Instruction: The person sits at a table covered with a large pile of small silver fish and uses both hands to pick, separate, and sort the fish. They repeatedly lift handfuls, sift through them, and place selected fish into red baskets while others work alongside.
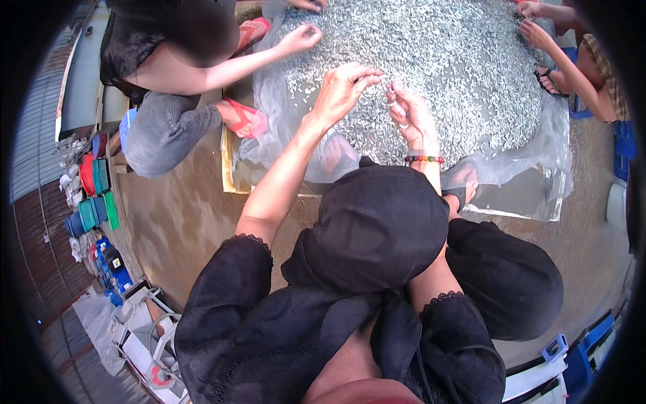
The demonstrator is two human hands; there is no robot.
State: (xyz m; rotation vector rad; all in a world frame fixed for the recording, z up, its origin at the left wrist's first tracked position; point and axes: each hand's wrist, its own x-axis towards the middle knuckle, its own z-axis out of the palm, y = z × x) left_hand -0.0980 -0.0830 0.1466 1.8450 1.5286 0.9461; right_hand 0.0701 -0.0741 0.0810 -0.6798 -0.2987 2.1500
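Crouching over a wide heap of tiny silvery dried fish (431, 60), spread on a clear plastic sheet (531, 182) laid on the bare ground (182, 215). Both of the person's hands are raised above the near edge of the heap, close together.

Left hand (343, 87): fingers curled, thumb and fingertips pinched at the right of the hand. What sits in the pinch is too small to make out; probably one of the small fish, cannot tell for certain.

Right hand (409, 114): fingers bent inward, tips just beside the left hand's tips; a ring on one finger, a beaded bracelet (424, 159) at the wrist. Whether its grip holds anything cannot be told.

A second person squats at upper left; one hand (299, 37) reaches onto the heap, fingers pinched at the fish; red sandal (245, 118) beside the sheet's edge. A third person's hands (535, 27) work the heap at upper right.

Stacked coloured plastic tubs (91, 195) stand well apart at the left.
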